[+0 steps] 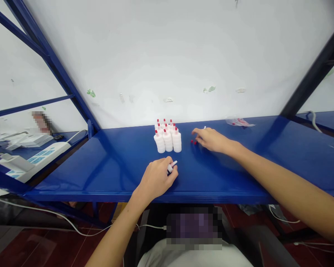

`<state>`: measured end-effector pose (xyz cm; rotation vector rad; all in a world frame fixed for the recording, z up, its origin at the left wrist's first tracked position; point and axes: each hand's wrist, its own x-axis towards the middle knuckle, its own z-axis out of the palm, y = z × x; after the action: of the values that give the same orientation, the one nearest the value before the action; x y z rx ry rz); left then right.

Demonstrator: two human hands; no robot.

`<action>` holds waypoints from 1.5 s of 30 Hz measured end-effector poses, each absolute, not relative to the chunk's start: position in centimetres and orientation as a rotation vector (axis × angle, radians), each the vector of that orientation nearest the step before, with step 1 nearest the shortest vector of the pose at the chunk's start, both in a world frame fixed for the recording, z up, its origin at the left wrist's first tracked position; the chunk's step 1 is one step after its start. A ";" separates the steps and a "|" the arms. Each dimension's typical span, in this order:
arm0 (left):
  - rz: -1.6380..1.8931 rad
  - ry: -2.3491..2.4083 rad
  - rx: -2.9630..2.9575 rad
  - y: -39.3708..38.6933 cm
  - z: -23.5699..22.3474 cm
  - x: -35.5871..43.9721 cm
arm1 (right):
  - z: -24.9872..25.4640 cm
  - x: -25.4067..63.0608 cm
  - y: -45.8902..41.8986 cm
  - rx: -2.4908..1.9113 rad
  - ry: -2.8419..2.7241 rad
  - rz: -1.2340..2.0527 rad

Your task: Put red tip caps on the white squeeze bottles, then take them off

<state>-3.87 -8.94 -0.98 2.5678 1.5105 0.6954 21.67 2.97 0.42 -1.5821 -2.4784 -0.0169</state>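
My left hand (159, 178) is closed around a white pointed nozzle cap (170, 167), whose tip sticks out past the fingertips; whether a bottle is under it in the palm is hidden. Just above the table, my right hand (208, 138) has its fingers bent and apart, close to two small red tip caps (194, 142). A small white tip (205, 127) shows behind that hand. Between the hands, farther back, several white squeeze bottles (168, 141) with red tips stand upright in a tight block.
The blue metal table (105, 163) meets a white wall at the back. A clear plastic bag (241, 122) with red pieces lies at the back right. On the left, beyond a blue frame post (72, 89), are a power strip (48, 154) and white boxes (35, 140).
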 end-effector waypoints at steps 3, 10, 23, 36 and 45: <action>0.691 1.507 2.563 -8.9 -0.9 -3.9 | 0.7 21.7 2.9 -1.598 -2.474 0.035; 0.677 1.499 2.579 -8.9 -0.9 -3.9 | 0.3 21.5 3.3 -1.506 -2.507 0.098; 0.702 1.475 2.572 -8.9 -0.9 -3.9 | 1.3 20.0 1.1 -1.319 -2.318 0.003; 0.786 1.319 2.369 -8.8 -1.0 -4.4 | 1.3 16.9 -3.3 -0.803 -2.271 0.338; 0.735 1.402 2.513 -8.7 -0.9 -4.1 | 0.8 24.1 6.0 -1.577 -1.575 -0.087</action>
<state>-4.06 -8.70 -0.89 2.5128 1.4024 0.7346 24.08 5.96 0.80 -1.5768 -1.5750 -0.0867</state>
